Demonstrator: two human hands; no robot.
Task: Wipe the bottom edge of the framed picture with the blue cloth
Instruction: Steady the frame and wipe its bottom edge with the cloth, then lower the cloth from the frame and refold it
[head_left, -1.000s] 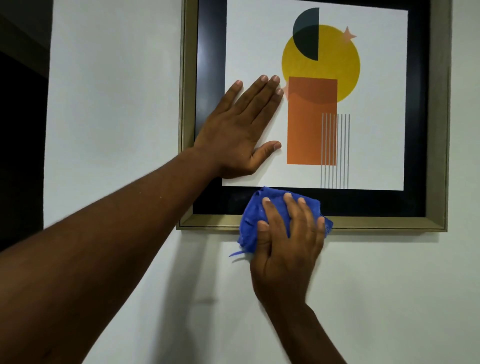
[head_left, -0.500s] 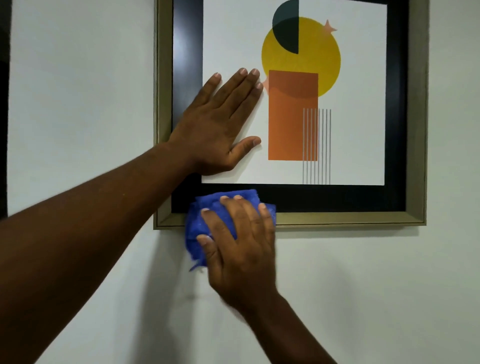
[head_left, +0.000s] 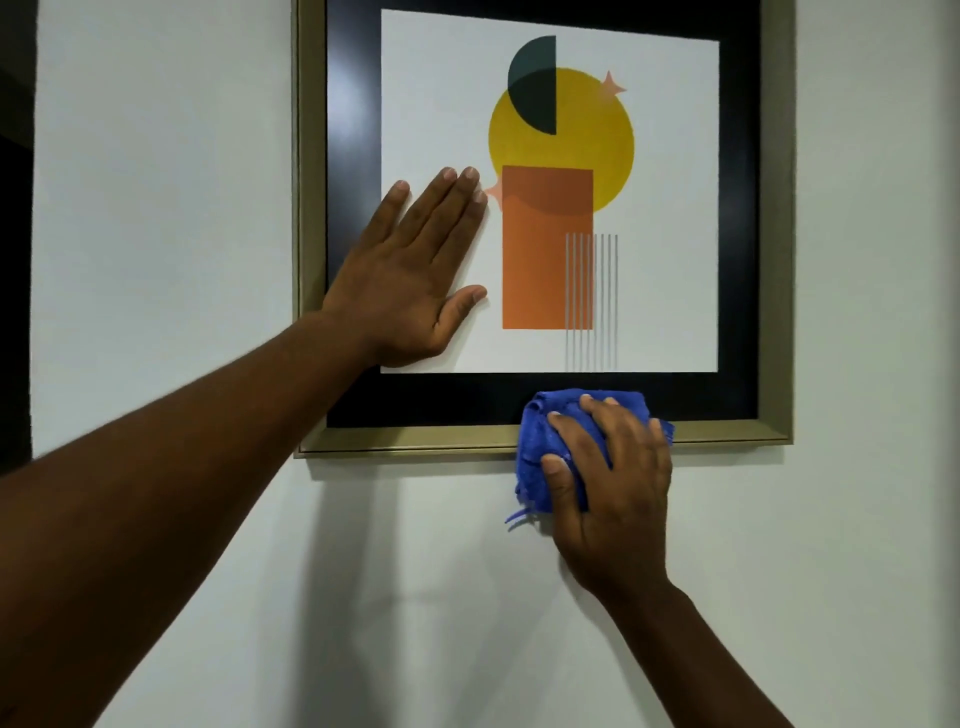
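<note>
A framed picture (head_left: 779, 208) with a gold frame, black mount and an abstract print hangs on the white wall. Its bottom edge (head_left: 415, 440) runs across the middle of the view. My left hand (head_left: 410, 280) lies flat and open on the lower left of the glass, fingers spread. My right hand (head_left: 613, 483) presses a bunched blue cloth (head_left: 537, 447) against the bottom edge, a little right of its middle. The cloth covers part of the gold rail and hangs slightly below it; a loose thread dangles at its lower left.
White wall (head_left: 156, 208) surrounds the frame on the left, right and below. A dark opening (head_left: 13, 260) lies along the far left edge of the view. The frame's top is cut off by the view.
My right hand slid the blue cloth left along the bottom edge to near the left corner, then back right past the middle. My left hand has stayed flat on the glass.
</note>
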